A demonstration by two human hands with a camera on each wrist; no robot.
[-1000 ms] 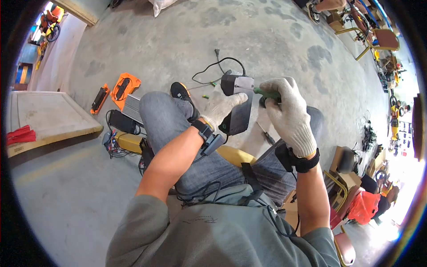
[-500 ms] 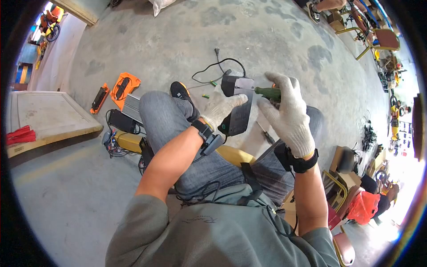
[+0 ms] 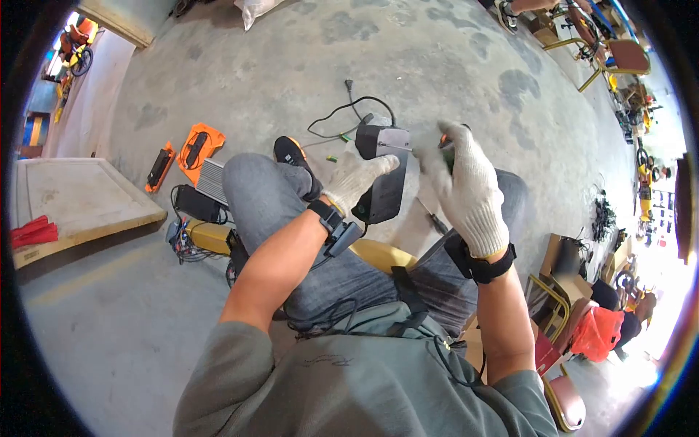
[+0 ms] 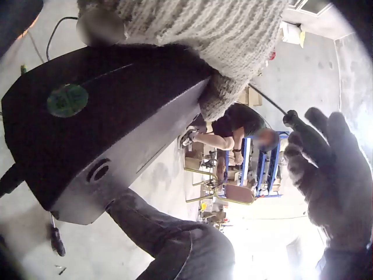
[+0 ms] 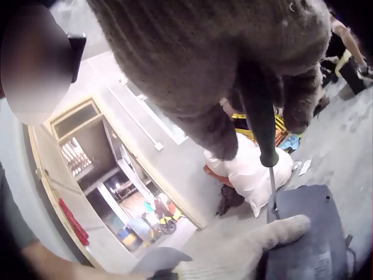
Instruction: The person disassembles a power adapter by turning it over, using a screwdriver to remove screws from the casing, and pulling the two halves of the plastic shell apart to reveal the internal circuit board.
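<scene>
A black box (image 3: 386, 191) is held upright over the lap by my gloved left hand (image 3: 355, 180), whose thumb lies across its upper face. In the left wrist view a round green mark shows on the box (image 4: 125, 125). My gloved right hand (image 3: 473, 197) holds a green-handled screwdriver, its shaft (image 3: 397, 147) meeting the box's light end face. The right wrist view shows the screwdriver handle (image 5: 260, 116) between the fingers and thumb, and the left thumb (image 5: 288, 229) on the box beside the shaft.
A black cable with a plug (image 3: 348, 86) lies beyond the box. Another screwdriver (image 3: 438, 223) lies by the right knee. Orange parts (image 3: 198, 151), a black adapter (image 3: 196, 202) and wires are at the left, near a pale board (image 3: 87, 197).
The right hand's fingers have loosened from their tighter curl and shifted around the green handle. The left hand still holds the box. The head view has moved slightly.
</scene>
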